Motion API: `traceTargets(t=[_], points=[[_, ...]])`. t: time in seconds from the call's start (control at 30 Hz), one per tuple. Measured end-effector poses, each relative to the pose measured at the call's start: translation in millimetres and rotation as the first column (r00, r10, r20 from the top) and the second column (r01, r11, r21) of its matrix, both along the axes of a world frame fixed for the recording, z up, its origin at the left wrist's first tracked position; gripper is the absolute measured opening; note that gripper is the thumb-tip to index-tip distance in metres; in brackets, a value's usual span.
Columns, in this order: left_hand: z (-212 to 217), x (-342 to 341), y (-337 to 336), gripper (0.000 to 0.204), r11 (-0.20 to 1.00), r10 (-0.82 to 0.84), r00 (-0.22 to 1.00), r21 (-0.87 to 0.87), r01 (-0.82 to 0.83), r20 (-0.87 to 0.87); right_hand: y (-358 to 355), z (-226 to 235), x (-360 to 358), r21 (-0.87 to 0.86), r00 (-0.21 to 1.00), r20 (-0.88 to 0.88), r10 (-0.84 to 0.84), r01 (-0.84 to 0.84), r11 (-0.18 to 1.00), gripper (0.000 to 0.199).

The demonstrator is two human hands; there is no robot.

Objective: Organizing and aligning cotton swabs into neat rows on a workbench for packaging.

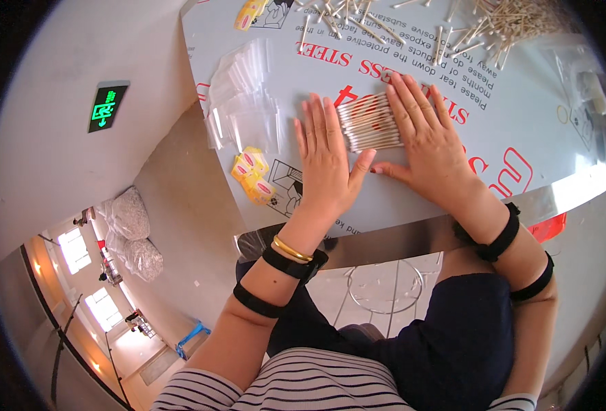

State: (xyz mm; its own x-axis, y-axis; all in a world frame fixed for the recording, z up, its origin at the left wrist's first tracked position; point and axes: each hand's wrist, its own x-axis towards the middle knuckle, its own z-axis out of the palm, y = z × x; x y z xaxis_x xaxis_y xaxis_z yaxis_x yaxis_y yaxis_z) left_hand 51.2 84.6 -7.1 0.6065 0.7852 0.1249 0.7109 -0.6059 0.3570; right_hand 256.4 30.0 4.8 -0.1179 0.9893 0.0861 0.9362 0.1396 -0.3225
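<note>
A flat row of cotton swabs [371,125] lies side by side on the grey, film-covered table [412,195]. My left hand [327,161] rests flat at the row's left end, fingers stretched out and pointing away from me. At the opposite end lies my right hand [432,144], its fingers extended along the swab tips and its thumb reaching toward my left thumb. Both palms face down, and neither hand grips anything. Left of my left hand are clear plastic bags [243,92] in a loose stack, with several small yellow labels [253,177] nearer to me.
A heap of loose cotton swabs [522,24] covers the far right of the table, with more scattered along the far edge. Another yellow label [249,12] lies at the far left. Clear plastic [594,92] sits at the right. Large white sacks [130,214] stand on the floor.
</note>
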Motion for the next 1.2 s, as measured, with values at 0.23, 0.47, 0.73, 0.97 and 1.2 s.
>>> traceTargets(t=[0.23,0.47,0.73,0.97,1.2], points=[[12,10,0,0.078,0.992,-0.122,0.979,0.013,0.126,-0.165,-2,-2,2,0.008,0.999,-0.048,-0.012,0.012,1.0,0.111],[14,18,4,0.081,0.992,-0.127,0.989,0.004,0.127,-0.079,-2,-2,3,0.012,0.999,-0.051,-0.009,0.01,1.0,0.111],[10,19,4,0.086,0.991,-0.133,0.984,-0.008,0.133,-0.118,-4,-4,2,0.002,1.0,-0.006,-0.009,0.009,1.0,0.109],[6,19,6,0.088,0.986,-0.161,0.973,0.011,0.165,-0.165,-4,-7,-1,0.02,0.998,-0.064,-0.027,0.028,0.999,0.111],[6,16,5,0.087,0.99,-0.139,0.989,-0.011,0.14,0.06,-2,2,16,-0.021,0.998,-0.016,0.061,-0.061,0.998,0.11]])
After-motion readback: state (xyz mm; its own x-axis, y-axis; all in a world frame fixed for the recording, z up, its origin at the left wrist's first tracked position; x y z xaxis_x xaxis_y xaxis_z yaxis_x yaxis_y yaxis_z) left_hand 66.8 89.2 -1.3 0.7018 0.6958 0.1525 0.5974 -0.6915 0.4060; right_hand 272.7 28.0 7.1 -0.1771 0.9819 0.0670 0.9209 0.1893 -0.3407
